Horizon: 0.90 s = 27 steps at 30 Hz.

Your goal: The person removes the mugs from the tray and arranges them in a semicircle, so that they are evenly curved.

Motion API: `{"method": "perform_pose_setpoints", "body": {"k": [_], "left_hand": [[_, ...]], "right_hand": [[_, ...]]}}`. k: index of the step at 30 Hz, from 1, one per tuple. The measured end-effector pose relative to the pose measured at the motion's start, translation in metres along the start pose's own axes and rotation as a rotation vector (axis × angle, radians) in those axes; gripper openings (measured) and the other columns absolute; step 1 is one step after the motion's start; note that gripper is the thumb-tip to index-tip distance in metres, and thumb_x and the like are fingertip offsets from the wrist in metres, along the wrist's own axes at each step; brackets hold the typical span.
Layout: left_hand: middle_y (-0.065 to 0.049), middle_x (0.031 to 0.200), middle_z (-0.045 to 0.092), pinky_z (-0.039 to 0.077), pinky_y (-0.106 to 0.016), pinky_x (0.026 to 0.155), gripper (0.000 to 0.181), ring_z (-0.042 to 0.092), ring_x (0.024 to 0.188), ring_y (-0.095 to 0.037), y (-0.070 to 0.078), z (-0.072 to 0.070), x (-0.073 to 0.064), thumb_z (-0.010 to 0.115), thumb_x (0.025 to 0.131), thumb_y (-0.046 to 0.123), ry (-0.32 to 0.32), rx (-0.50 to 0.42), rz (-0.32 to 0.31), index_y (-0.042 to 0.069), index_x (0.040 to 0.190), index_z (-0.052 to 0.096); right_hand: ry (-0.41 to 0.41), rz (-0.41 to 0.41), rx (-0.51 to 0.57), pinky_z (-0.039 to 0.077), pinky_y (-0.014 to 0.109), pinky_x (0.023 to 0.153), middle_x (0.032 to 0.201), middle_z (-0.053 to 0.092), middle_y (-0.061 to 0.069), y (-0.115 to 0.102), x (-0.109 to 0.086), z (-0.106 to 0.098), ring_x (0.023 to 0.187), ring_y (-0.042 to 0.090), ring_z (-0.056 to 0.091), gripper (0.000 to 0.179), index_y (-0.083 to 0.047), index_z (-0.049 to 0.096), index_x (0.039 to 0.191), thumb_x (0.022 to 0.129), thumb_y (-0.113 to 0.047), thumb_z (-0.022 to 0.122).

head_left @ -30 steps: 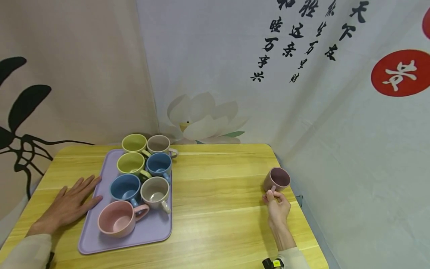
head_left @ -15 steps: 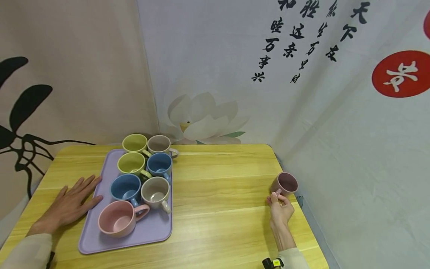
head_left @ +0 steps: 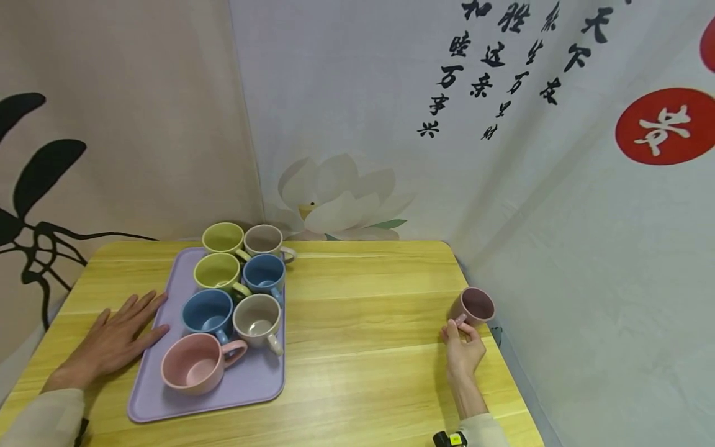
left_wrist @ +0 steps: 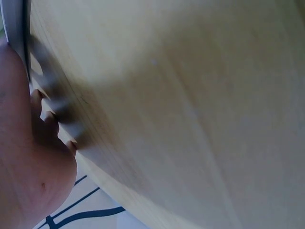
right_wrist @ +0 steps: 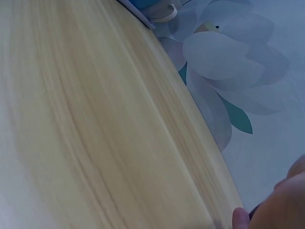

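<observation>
My right hand point(head_left: 465, 354) pinches the handle of a mauve mug point(head_left: 472, 307) near the table's right edge. The mug's opening faces up. On the left, my left hand point(head_left: 117, 338) lies with fingers spread and straight, fingertips at the left rim of a lilac tray point(head_left: 254, 388). A pink mug point(head_left: 192, 372) stands at the tray's near end, its handle pointing right. In the left wrist view the hand point(left_wrist: 28, 157) is beside the tray's edge point(left_wrist: 18, 33). Only part of the right hand point(right_wrist: 281, 210) shows in the right wrist view; the mug is mostly hidden there.
Behind the pink mug, two columns of mugs fill the tray: a blue mug point(head_left: 208, 316), a cream mug point(head_left: 257, 323), another blue mug point(head_left: 264, 273), two green mugs and a greyish mug point(head_left: 264, 239) at the back. A printed cloth point(head_left: 346, 112) hangs behind the wooden table point(head_left: 357, 335).
Over the past second my right hand has shifted the mauve mug right and a little nearer to me; it has barely moved in the last half second. My left hand stays put.
</observation>
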State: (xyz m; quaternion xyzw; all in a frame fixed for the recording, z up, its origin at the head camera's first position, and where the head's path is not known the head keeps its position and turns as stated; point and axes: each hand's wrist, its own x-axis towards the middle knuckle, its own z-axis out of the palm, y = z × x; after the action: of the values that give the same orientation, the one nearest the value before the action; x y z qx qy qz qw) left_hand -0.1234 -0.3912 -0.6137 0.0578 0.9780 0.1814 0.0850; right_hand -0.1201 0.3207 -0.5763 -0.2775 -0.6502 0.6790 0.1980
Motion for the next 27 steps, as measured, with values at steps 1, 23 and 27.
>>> {"method": "perform_pose_setpoints", "body": {"k": [1,23,27], "left_hand": [[-0.034,0.186,0.012,-0.002,-0.093,0.127,0.089,0.003,0.170,-0.066,0.000,0.000,0.000,0.044,0.116,0.067,-0.001,0.000,-0.001,0.019,0.183,0.011],[-0.033,0.186,0.011,-0.011,-0.090,0.129,0.088,0.000,0.171,-0.065,-0.001,0.004,-0.001,0.045,0.116,0.066,0.024,-0.017,0.007,0.020,0.183,0.011],[-0.033,0.186,0.010,-0.011,-0.090,0.129,0.089,-0.001,0.171,-0.065,-0.001,0.004,0.000,0.045,0.115,0.067,0.018,-0.017,0.000,0.020,0.183,0.011]], "right_hand": [[-0.004,-0.004,-0.006,0.070,0.026,0.092,0.109,0.064,0.001,0.001,-0.001,0.000,0.088,0.005,0.080,0.022,0.004,0.059,0.120,0.110,-0.009,0.073],[0.100,-0.188,-0.152,0.057,0.009,0.074,0.131,0.054,0.010,0.000,-0.025,0.007,0.093,0.001,0.064,0.058,0.000,0.051,0.151,0.105,-0.017,0.081],[0.046,-0.284,-0.145,0.054,0.009,0.079,0.131,0.054,0.010,-0.004,-0.035,0.013,0.101,0.008,0.062,0.057,0.002,0.049,0.152,0.106,-0.013,0.079]]}}
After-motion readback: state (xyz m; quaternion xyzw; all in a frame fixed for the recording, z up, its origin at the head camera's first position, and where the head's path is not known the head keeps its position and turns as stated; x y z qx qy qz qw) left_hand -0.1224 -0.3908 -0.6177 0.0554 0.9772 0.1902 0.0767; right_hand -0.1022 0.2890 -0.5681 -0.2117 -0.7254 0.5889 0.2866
